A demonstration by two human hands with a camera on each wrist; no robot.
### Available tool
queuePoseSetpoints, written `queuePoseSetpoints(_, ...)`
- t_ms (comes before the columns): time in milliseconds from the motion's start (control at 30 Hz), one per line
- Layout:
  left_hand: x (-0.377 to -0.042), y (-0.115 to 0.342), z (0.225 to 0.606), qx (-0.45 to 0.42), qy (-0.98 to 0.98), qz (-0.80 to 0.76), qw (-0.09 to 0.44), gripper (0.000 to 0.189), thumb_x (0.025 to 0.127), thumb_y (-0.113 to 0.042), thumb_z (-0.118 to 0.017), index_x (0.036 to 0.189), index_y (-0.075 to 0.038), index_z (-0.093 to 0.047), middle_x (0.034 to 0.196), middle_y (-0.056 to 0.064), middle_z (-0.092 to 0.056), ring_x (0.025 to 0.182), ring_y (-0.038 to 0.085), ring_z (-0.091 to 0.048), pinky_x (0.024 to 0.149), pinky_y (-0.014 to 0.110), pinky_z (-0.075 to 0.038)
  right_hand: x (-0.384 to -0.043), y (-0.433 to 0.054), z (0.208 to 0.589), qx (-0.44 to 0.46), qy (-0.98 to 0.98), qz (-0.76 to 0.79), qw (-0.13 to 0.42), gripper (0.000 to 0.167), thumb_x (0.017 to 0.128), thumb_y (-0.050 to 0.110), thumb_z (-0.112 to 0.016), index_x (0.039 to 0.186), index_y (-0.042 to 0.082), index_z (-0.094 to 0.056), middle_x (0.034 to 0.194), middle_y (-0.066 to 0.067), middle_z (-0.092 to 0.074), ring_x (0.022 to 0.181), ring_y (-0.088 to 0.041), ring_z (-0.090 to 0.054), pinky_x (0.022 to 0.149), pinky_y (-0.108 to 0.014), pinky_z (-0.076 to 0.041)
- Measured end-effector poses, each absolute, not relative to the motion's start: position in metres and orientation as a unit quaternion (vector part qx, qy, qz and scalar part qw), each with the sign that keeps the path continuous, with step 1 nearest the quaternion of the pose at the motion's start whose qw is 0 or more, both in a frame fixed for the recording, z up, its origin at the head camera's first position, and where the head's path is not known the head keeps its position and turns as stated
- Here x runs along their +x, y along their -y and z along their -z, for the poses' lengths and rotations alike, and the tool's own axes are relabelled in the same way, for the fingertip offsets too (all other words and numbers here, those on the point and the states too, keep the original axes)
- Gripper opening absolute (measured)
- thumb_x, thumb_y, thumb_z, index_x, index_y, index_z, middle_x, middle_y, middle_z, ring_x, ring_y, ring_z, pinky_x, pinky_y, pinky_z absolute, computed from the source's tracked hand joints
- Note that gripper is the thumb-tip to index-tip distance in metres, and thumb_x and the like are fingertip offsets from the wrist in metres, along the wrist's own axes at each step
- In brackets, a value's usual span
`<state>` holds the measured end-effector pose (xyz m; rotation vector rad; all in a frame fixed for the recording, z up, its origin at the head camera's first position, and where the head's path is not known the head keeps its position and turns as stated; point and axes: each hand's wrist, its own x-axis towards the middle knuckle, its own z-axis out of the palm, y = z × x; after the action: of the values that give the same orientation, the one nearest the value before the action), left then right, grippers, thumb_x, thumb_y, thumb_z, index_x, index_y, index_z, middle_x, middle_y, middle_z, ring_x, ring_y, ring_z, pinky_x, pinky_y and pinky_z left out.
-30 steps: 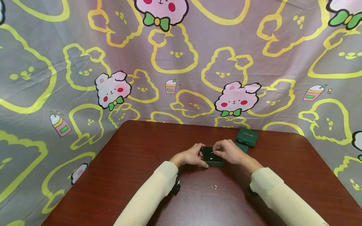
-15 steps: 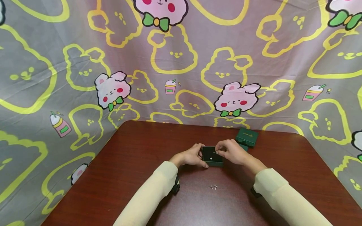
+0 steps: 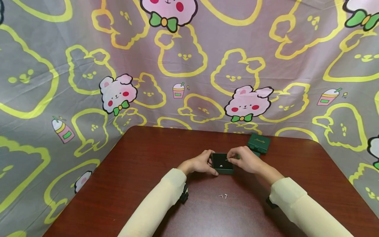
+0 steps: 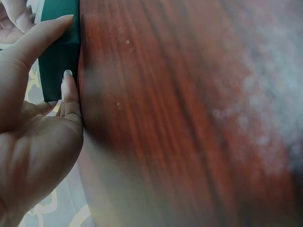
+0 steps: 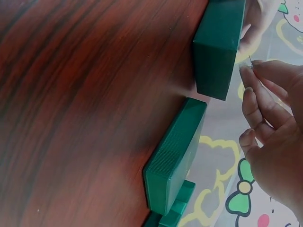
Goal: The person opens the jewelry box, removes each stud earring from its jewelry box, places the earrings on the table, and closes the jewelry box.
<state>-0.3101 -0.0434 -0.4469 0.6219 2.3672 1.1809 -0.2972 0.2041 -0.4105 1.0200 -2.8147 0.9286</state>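
A small green jewelry box with a black inside sits at the middle of the table, its near wall facing me. My left hand grips its left side, thumb at the near wall and fingers round the far side. Over the box's right part, my right hand pinches a stud earring between thumb and index finger. Only its thin post shows; the rest is hidden by the fingertips. A star-shaped stud earring lies on the black lining. Nearer to me, two more stud earrings lie on the tabletop.
Behind the right hand, a green lid with gold lettering stands at the back right, with another green piece partly hidden before it. The brown table ends at a patterned cloth behind and at the sides.
My right hand has shifted slightly right, from the middle of the box toward its right edge, still pinching the stud earring. The left hand and the box have stayed in place.
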Motion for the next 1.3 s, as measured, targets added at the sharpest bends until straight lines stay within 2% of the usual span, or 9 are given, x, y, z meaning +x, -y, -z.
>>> queuePoseSetpoints(267,-0.31,0.043,0.447,0.22,-0.853,-0.424,0.211,0.072,0.076,-0.017,-0.091,0.132,-0.011,-0.046,0.117,0.006,-0.044,0.098,0.014,-0.052,0.085,0.026,-0.045,-0.293,-0.203,0.41,0.33,0.895,-0.299,-0.006,0.006,0.094,0.012,-0.074,0.097,0.007,-0.076,0.085,0.011,-0.069,0.081,-0.007,-0.062,0.079,-0.046,-0.055)
queuePoseSetpoints(633,-0.307,0.044,0.445,0.222,-0.85,-0.429,0.211,0.071,0.076,-0.015,-0.091,0.132,-0.011,-0.046,0.116,0.008,-0.045,0.098,0.016,-0.053,0.085,0.027,-0.044,-0.283,-0.206,0.413,0.346,0.889,-0.3,-0.018,0.003,0.094,0.01,-0.073,0.097,0.009,-0.075,0.082,0.01,-0.068,0.076,-0.006,-0.059,0.07,-0.029,-0.052)
queuePoseSetpoints(900,-0.309,0.043,0.446,0.222,-0.852,-0.427,0.205,0.072,0.076,-0.015,-0.091,0.132,-0.011,-0.047,0.115,0.007,-0.045,0.098,0.015,-0.052,0.085,0.027,-0.044,-0.275,-0.205,0.416,0.359,0.881,-0.306,-0.027,0.007,0.094,0.008,-0.074,0.095,0.015,-0.074,0.08,0.01,-0.066,0.069,-0.006,-0.055,0.063,-0.026,-0.048)
queuePoseSetpoints(1300,-0.307,0.043,0.444,0.224,-0.85,-0.429,0.208,0.072,0.076,-0.015,-0.091,0.132,-0.013,-0.047,0.116,0.007,-0.045,0.099,0.016,-0.053,0.086,0.027,-0.045,-0.27,-0.204,0.415,0.366,0.882,-0.297,-0.023,0.005,0.094,0.01,-0.074,0.097,0.014,-0.075,0.08,0.013,-0.064,0.066,-0.005,-0.05,0.058,-0.024,-0.043)
